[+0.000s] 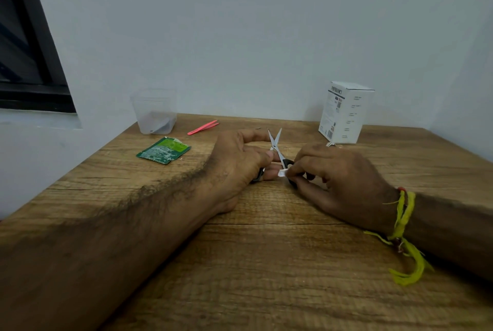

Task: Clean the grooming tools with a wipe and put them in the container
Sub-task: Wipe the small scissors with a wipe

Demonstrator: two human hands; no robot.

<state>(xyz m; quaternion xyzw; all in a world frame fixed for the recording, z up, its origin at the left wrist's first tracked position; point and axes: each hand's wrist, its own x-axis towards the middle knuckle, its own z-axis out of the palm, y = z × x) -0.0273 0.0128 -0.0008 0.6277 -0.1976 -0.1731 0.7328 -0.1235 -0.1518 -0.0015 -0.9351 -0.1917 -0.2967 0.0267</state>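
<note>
Small scissors (274, 141) with black handles lie between my hands on the wooden table (266, 264), blades spread apart and pointing away from me. My left hand (240, 162) grips one black handle. My right hand (338, 178) pinches a small white wipe (282, 172) against the other handle. Pink tweezers (203, 127) lie on the table beyond my left hand. A clear plastic container (154, 111) stands at the table's far left corner with something dark inside.
A torn green wipe sachet (164, 150) lies left of my left hand. A white carton (344, 113) stands at the far right by the wall. A small metal object (330, 144) peeks out beyond my right hand. The table's left edge runs beside a window wall.
</note>
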